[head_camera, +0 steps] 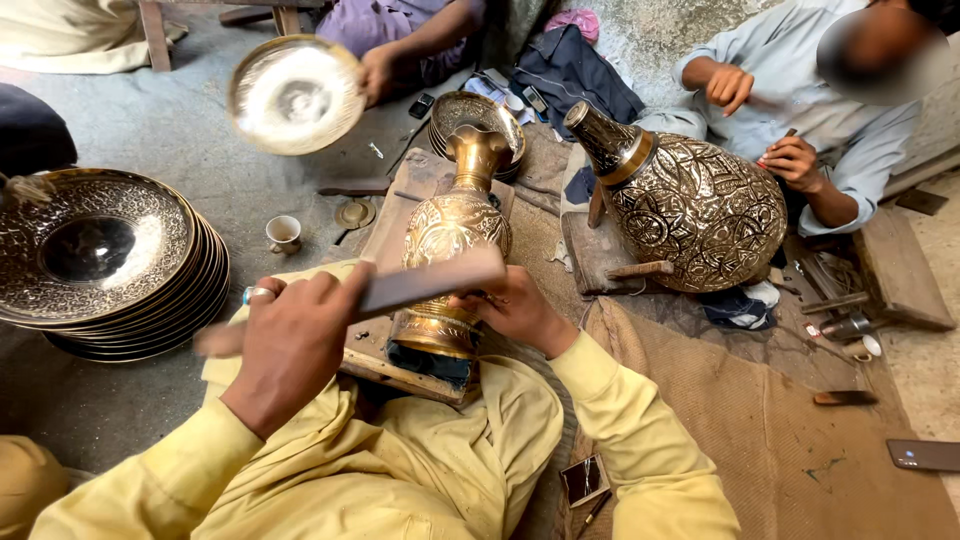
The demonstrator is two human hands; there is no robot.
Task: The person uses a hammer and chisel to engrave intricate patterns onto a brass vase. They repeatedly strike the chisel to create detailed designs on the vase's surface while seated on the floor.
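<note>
A tall engraved brass vase [455, 225] lies tilted on a wooden block [400, 215] in front of me, its base toward my lap. My left hand [290, 340], with a ring on one finger, is closed around a flat dark wooden bar [430, 283] that crosses over the lower part of the vase. My right hand [515, 305] rests against the vase near its base, fingers curled; whether it pinches a small tool is hidden by the bar. Both my sleeves are yellow.
A stack of engraved brass plates [100, 260] sits at the left. One person across holds up a round plate [295, 95]; another at the right works a large round engraved vase [695, 205]. A small cup [283, 233], loose tools [835, 303], a phone [922, 455].
</note>
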